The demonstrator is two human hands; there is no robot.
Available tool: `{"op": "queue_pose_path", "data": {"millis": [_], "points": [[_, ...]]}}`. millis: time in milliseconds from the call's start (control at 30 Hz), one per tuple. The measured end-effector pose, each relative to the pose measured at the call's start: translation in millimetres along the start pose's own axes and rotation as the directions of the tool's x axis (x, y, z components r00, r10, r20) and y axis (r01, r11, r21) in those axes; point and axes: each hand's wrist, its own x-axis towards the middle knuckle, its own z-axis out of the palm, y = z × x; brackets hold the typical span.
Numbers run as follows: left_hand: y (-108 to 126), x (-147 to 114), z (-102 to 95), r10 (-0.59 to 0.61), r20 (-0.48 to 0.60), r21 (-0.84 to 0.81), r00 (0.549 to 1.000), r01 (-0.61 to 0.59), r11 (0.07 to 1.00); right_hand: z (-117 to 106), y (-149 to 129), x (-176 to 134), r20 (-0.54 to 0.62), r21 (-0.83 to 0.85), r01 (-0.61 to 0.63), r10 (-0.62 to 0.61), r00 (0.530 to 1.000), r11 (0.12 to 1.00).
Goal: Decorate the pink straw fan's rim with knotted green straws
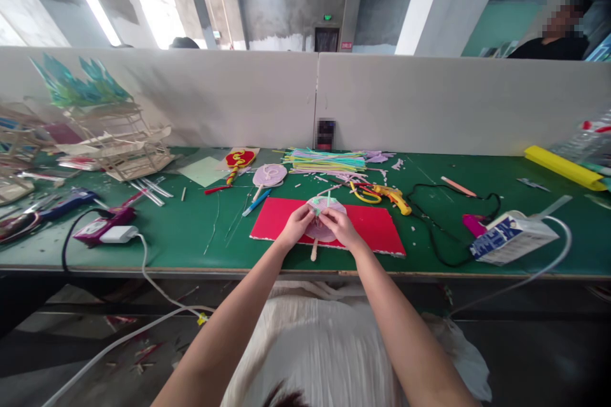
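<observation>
A round lilac fan [329, 235] with a pale wooden handle [314, 250] lies over a red board [377, 229] at the table's front. Over its face, my left hand [300, 224] and my right hand [340, 226] meet with fingertips closed in a pinch. A pale green pipe cleaner [328, 198] shows right at the fingertips, bent in places. My fingers hide part of it and the middle of the fan. Behind the board, a second lilac fan [270, 175] has a curl on its face.
Pastel pipe cleaners [329, 161] lie heaped at the back. A yellow glue gun [394, 198] and yellow-handled scissors [365, 193] lie to the right, near a black cord and a box [513, 238]. Leftward are a blue pen [256, 202], a pink glue gun [105, 226] and wooden stick models [128, 149].
</observation>
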Motion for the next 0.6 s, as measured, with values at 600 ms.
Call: {"op": "queue_pose_path", "data": {"millis": [600], "points": [[0.4, -3.0, 1.0, 0.062, -0.014, 0.162, 0.998, -0.059, 0.985, -0.7, 0.6, 0.1, -0.050, -0.002, -0.007, 0.007, 0.999, 1.000]]}}
